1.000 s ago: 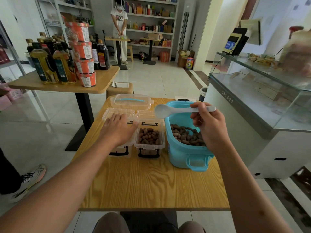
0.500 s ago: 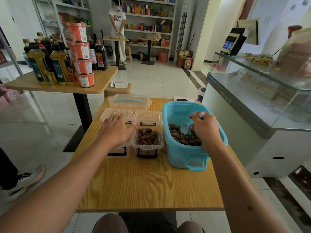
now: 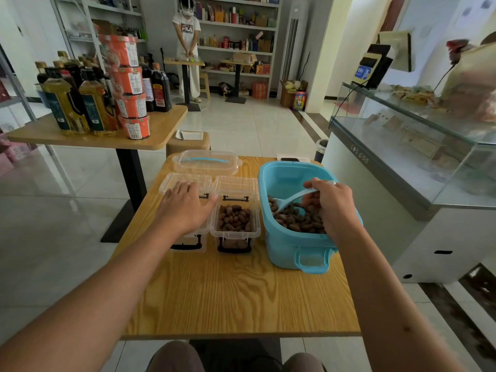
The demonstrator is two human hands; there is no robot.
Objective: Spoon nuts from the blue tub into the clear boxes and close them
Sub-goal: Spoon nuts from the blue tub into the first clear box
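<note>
Shop with pale tiled floor, stocked shelves, glass counter

Both our forearms stretched forward, bare. Our left hand palm down, fingers straight and spread, lying flat. Our right hand bent down at wrist, fingers curled, pinching handle, knuckles toward us.

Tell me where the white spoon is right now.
In the head view, the white spoon is right of centre, held by the right hand, its bowl down among the nuts inside the blue tub.
</note>
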